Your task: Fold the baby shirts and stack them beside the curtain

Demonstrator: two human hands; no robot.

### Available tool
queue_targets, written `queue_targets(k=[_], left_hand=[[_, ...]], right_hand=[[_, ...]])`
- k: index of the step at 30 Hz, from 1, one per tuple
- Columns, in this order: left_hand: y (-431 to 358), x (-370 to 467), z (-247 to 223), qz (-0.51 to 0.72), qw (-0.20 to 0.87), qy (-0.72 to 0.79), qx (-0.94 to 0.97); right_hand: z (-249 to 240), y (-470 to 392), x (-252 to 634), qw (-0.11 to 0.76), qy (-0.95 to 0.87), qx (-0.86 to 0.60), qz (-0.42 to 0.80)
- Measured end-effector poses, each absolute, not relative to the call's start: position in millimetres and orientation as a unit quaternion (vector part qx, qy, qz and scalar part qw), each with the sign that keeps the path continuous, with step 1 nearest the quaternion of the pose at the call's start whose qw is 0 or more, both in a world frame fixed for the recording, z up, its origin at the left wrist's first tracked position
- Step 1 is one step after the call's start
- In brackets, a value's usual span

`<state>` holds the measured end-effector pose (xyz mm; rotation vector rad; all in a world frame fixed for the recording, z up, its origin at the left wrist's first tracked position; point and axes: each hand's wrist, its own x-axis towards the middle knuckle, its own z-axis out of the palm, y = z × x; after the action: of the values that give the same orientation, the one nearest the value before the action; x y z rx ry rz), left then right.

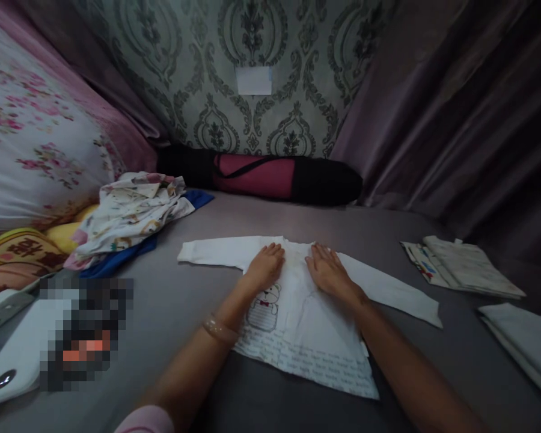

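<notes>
A small white long-sleeved shirt (293,319) lies spread on a grey sheet, its sleeves stretched to both sides. A bear print with a red bow tie shows on its front, and rows of lettering run along the hem. My left hand (265,264) rests flat on the upper chest near the left shoulder, fingers extended. On the other side of the neckline, my right hand (330,270) also lies flat on the cloth with its fingers out. Neither hand grips the fabric. A bracelet circles my left wrist.
A crumpled clothes pile (133,210) lies at the left, near a yellow cushion (22,255) and a white device (27,349). Folded clothes (469,264) and another folded garment (527,331) are at the right. A black and maroon long bag (256,175) lies along the wall.
</notes>
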<state>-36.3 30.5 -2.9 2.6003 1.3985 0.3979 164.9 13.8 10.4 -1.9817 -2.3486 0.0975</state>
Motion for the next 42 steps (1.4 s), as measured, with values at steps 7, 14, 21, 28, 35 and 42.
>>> queue_targets(k=[7, 14, 21, 28, 35, 42], left_hand=[[24.6, -37.8, -8.9, 0.122, 0.085, 0.483, 0.863], [17.9, -26.1, -5.9, 0.114, 0.095, 0.489, 0.859], [18.9, -22.4, -7.0, 0.103, 0.099, 0.442, 0.885], [18.4, -19.9, -11.1, 0.108, 0.101, 0.344, 0.927], [18.6, -19.5, -10.0, 0.108, 0.108, 0.341, 0.928], [16.9, -18.5, -5.9, 0.102, 0.114, 0.349, 0.925]], right_hand=[[10.0, 62.2, 172.0, 0.089, -0.723, -0.683, 0.052], [11.9, 92.8, 200.3, 0.142, -0.667, -0.673, 0.286], [12.2, 89.5, 209.9, 0.231, -0.616, -0.655, 0.372], [26.4, 92.3, 218.2, 0.203, -0.556, -0.692, 0.413], [23.3, 87.0, 222.8, 0.208, -0.603, -0.660, 0.398], [13.1, 86.5, 217.7, 0.227, -0.620, -0.650, 0.376]])
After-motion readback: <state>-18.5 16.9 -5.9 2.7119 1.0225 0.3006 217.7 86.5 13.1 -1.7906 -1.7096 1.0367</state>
